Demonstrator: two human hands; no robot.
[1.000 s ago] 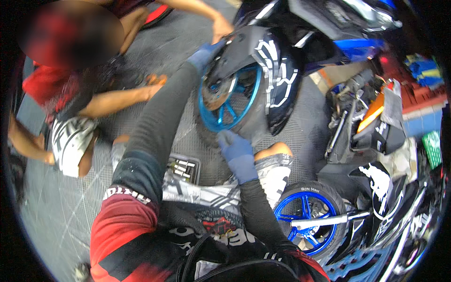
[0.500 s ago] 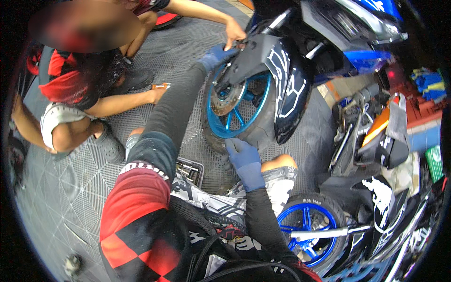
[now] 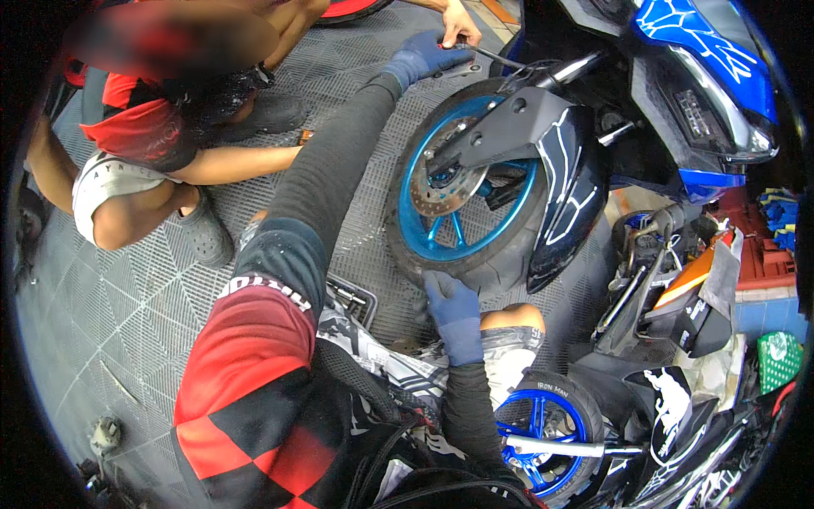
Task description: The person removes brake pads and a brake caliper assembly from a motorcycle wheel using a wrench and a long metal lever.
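Wheel (image 3: pixel 455 227) with a teal rim is seen just above the middle of the frame, its right side bordered by a black fender (image 3: pixel 568 195). The widest stretch of grey floor mat (image 3: pixel 110 322) is spread from centre left to lower left, bounded above by a co-worker's clog (image 3: pixel 203 233). At centre right, a narrower strip of mat is hemmed in between the fender and an orange-and-black panel (image 3: pixel 691 276); lower down, room is taken up by a tool tray (image 3: pixel 373 310) and a blue-rimmed wheel (image 3: pixel 536 416). At upper centre, the left hand (image 3: pixel 424 58) is stretched out beside a co-worker's hand (image 3: pixel 460 24), its fingers drawn in near the end of a dark, slender piece (image 3: pixel 496 58); whether this is gripped cannot be told. Below the teal rim, the right hand (image 3: pixel 454 318) is held with fingers bunched at the tyre's (image 3: pixel 487 259) lower edge; whether anything is pinched there cannot be told.
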